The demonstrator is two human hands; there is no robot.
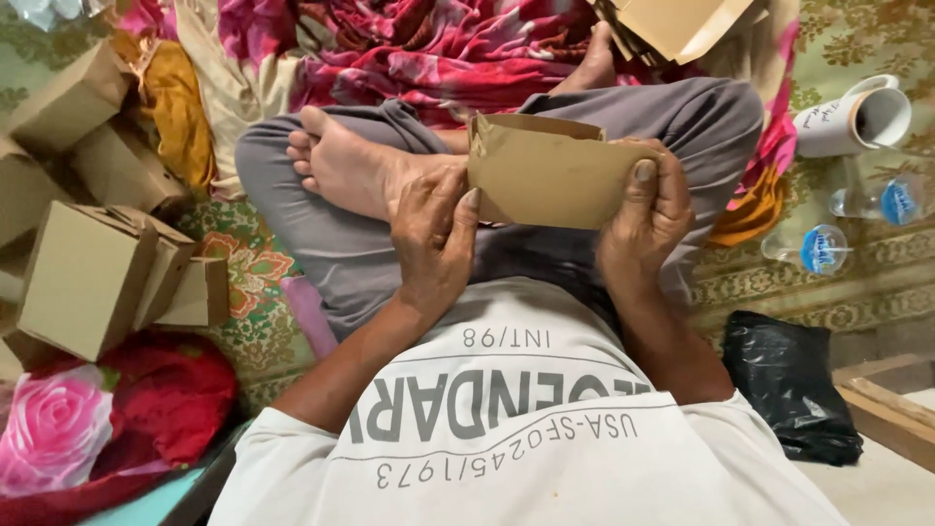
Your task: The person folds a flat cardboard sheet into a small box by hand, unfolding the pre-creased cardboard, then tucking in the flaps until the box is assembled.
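- Above the crossed legs, centre of scene: flat brown cardboard piece (550, 175) held up between both hands, folded top flap tilted along its far edge.
- Left hand (433, 239): clamped on the cardboard's left edge, thumb on the near face, fingers hidden behind.
- Right hand (648, 219): clamped on the right edge, thumb pressed on the near face at the upper right corner; the sheet spans the gap between the two grips.
- Left of the knee: assembled brown boxes (93, 278) in a heap on the patterned mat (248, 263).
- Far, centre-right: stack of flat cardboard blanks (682, 24).
- Right: white paper roll (852, 119), two clear bottles with blue caps (813, 248).
- Near right: black plastic bag (789, 385).
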